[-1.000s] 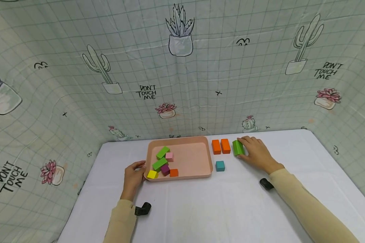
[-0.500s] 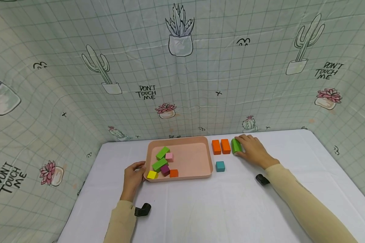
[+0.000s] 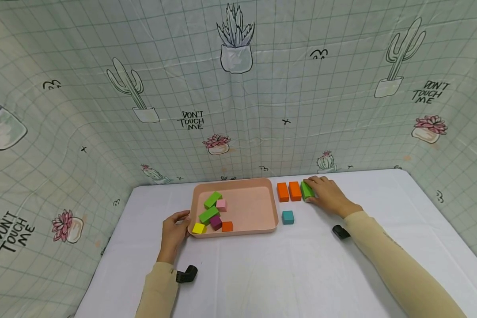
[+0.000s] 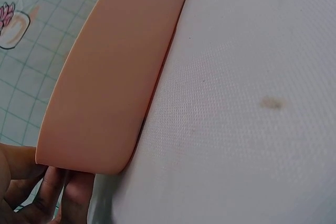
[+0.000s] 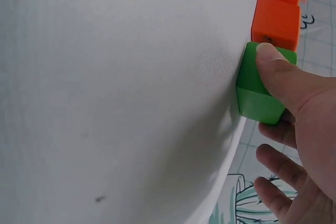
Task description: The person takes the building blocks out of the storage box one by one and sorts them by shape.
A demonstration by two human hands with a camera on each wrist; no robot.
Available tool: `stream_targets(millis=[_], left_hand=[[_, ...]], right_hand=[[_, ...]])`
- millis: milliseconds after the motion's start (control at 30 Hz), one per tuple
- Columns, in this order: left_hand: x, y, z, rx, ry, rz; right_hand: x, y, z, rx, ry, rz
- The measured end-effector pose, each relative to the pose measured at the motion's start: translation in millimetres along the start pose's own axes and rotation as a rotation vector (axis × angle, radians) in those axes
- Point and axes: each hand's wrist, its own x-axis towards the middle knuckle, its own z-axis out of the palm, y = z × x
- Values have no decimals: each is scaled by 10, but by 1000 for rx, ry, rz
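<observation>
Green block is on the tabletop, just beside an orange block, right of the tray. Right hand has fingers clamped on it, thumb at the near end. Probably light, rigid, tough; smooth faces may slip. End-to-end hold looks best. Left hand touches tray's left end; can't tell if fingers grip.

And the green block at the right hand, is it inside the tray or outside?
Outside: the right hand pinches the green block beside two orange blocks, right of the tray.
</observation>
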Motion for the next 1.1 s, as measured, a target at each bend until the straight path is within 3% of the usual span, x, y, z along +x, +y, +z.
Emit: stream_targets(millis=[467,700,1100], left_hand=[[11,-24,19,13,7,-3],[29,-7,16,3,18,7],[15,-11,10,4,11,15]], right_hand=[[-70,-82,-4,-19,32,-6],[-140,-354,-57,10,140,-122],[-163,-870,2,72,223,-351]])
